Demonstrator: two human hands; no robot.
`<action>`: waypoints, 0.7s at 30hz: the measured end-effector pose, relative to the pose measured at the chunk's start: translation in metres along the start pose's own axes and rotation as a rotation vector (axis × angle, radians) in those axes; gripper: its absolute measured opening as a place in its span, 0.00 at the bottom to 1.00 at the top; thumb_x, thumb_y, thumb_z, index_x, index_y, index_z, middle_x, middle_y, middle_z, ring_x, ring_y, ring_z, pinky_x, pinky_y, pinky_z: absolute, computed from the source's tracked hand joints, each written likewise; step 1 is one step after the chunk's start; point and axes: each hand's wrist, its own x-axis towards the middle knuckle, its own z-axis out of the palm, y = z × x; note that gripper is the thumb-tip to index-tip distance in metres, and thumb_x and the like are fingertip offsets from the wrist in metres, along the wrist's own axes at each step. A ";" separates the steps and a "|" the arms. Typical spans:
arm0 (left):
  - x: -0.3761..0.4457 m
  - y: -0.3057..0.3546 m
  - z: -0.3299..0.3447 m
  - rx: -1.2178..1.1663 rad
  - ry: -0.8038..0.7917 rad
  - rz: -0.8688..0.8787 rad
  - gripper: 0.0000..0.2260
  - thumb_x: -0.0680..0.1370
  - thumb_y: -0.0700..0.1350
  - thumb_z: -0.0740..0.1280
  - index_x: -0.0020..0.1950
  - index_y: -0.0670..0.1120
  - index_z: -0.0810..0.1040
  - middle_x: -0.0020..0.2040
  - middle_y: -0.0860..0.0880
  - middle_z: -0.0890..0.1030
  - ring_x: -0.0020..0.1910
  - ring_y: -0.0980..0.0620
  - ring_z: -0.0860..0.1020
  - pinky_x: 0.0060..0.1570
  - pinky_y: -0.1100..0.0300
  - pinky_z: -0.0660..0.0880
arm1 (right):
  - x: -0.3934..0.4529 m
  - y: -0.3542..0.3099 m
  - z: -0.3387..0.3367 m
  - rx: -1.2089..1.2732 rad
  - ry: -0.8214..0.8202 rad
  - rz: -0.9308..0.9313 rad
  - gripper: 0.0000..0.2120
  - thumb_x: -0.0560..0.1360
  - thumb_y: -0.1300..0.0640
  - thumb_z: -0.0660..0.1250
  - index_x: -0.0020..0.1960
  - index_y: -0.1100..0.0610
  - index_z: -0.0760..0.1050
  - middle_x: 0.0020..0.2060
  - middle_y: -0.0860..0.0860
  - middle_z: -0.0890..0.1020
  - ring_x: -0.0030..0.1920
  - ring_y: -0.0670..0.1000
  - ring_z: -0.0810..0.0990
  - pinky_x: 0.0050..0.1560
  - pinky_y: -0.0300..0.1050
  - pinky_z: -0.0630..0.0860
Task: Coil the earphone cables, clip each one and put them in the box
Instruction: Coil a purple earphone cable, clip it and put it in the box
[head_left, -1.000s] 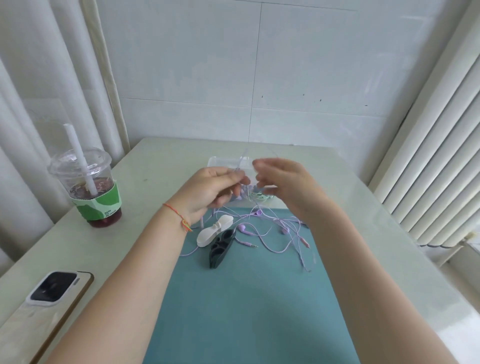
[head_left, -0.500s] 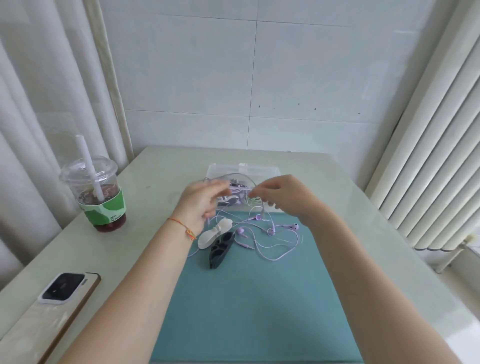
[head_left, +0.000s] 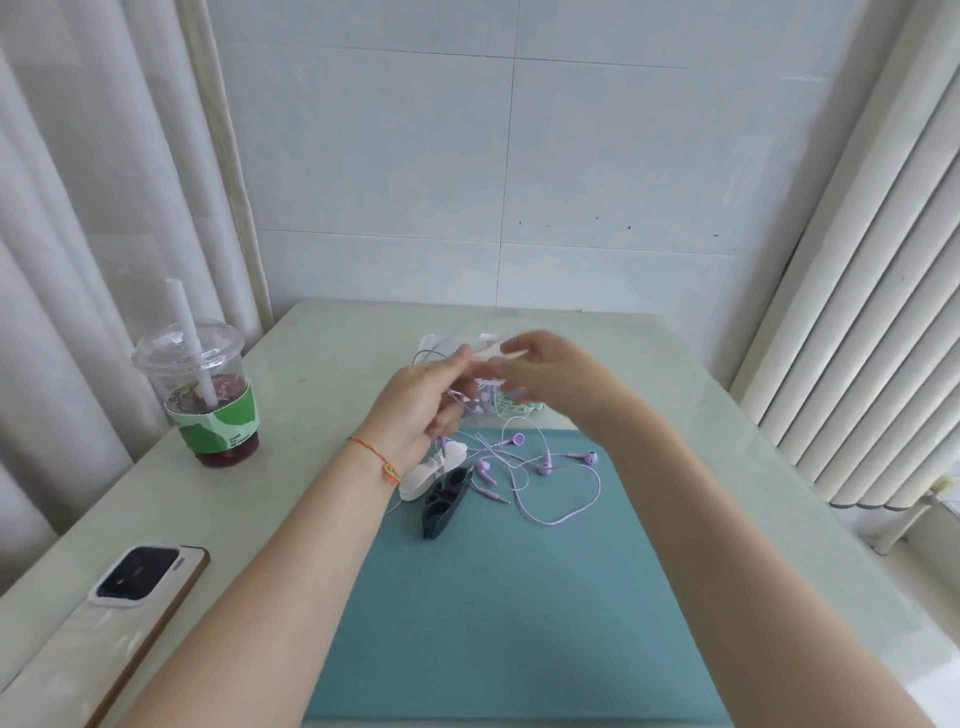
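cable is what both my hands are busy with. my left hand (head_left: 426, 402) pinches a run of the purple earphone cable (head_left: 558, 499) between thumb and curled fingers, held up off the mat so the loops can gather there instead of snagging on the tangle below. my right hand (head_left: 540, 374) is raised just beside it, over the clear box (head_left: 441, 345); it is blurred, so i cannot tell whether it grips the strand or only guides it, though i judge it is leading the wire round to form a coil.

most of the cable lies loose on the teal mat (head_left: 509, 597), its earbuds and jack spread out beside the white clip (head_left: 431, 470) and the black clip (head_left: 444, 501). i keep those two clips near my left wrist because i will want one the moment the coil is done. the box sits at the far edge of the mat, and coiled purple and green cables seem to lie in it already, mostly hidden by my hands.

the iced drink (head_left: 208, 389) and the phone (head_left: 140, 577) stay well apart on the left, out of the wire's way.
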 end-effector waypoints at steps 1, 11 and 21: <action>0.001 0.002 -0.001 -0.066 -0.007 -0.004 0.17 0.82 0.50 0.60 0.51 0.38 0.82 0.32 0.51 0.75 0.20 0.57 0.59 0.25 0.63 0.51 | -0.002 0.007 0.003 -0.098 -0.095 0.024 0.25 0.74 0.46 0.71 0.65 0.57 0.70 0.53 0.51 0.82 0.53 0.51 0.82 0.59 0.50 0.78; 0.008 0.000 -0.018 -0.108 0.306 -0.009 0.20 0.84 0.51 0.54 0.42 0.43 0.78 0.22 0.55 0.60 0.16 0.59 0.54 0.17 0.68 0.51 | -0.001 0.026 -0.011 0.015 0.319 0.039 0.06 0.75 0.54 0.69 0.41 0.55 0.78 0.22 0.51 0.75 0.24 0.50 0.74 0.38 0.50 0.78; 0.004 -0.011 -0.001 0.531 0.198 -0.154 0.17 0.82 0.56 0.58 0.50 0.47 0.81 0.39 0.49 0.72 0.23 0.55 0.62 0.20 0.67 0.57 | 0.005 0.025 -0.029 -0.191 0.461 0.164 0.09 0.72 0.61 0.60 0.42 0.66 0.75 0.30 0.52 0.69 0.31 0.53 0.65 0.34 0.41 0.62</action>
